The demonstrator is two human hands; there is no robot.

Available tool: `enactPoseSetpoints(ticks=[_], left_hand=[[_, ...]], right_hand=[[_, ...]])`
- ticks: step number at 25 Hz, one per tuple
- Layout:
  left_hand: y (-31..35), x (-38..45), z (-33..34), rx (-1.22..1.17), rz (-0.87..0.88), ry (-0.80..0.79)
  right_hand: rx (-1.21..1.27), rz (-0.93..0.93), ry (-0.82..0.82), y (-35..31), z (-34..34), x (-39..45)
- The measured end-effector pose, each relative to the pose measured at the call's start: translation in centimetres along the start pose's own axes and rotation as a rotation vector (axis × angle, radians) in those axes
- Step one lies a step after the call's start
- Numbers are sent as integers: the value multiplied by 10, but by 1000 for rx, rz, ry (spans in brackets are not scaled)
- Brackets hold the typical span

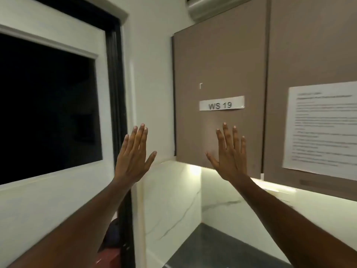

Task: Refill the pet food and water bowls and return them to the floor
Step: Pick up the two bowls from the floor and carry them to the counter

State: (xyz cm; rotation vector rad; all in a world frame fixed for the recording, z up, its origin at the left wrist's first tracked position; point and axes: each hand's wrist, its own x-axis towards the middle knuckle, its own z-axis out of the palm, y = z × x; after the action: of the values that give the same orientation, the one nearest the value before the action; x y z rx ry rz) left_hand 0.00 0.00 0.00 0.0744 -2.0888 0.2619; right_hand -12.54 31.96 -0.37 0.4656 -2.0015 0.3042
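Overhead, a person raises both bare hands, backs to the camera, before a taupe wall cabinet (220,74) labelled "WS 19" (221,105). The left hand (133,157) is held up with fingers together and thumb out, its grip empty; the right hand (230,155) is spread flat, holding nothing. A printed sheet (322,130) hangs on the right-hand door, a dark window (46,105) sits at left, and the dark surface (212,248) lies below. No pet bowls are in view.

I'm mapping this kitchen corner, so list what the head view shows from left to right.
Dark window → black frame strip → left hand → WS 19 label on the brown cabinet door → printed sheet. The right hand overlaps that door below the label, so it is left out.
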Motion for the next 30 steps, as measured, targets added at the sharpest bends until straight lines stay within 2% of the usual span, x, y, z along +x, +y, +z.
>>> enactPoseSetpoints(ticks=[4,9,18,24,30], left_hand=[[-90,-63,-19,221,-183,-53],[-219,-147,-52,418,-391,-150],[-405,-282,-73,549,-634,-281],[-492,-389,-33,561,-742,-458],[-546,-483,23,492,-851,-632]], right_hand=[[201,-120,-69,-109,47,0],[468,-305,-128,-292,104,-17],[722,-507,-298,-547,199,-63],[805,-551,-464,-670,280,-126],[786,-562,-642,-738,356,-192]])
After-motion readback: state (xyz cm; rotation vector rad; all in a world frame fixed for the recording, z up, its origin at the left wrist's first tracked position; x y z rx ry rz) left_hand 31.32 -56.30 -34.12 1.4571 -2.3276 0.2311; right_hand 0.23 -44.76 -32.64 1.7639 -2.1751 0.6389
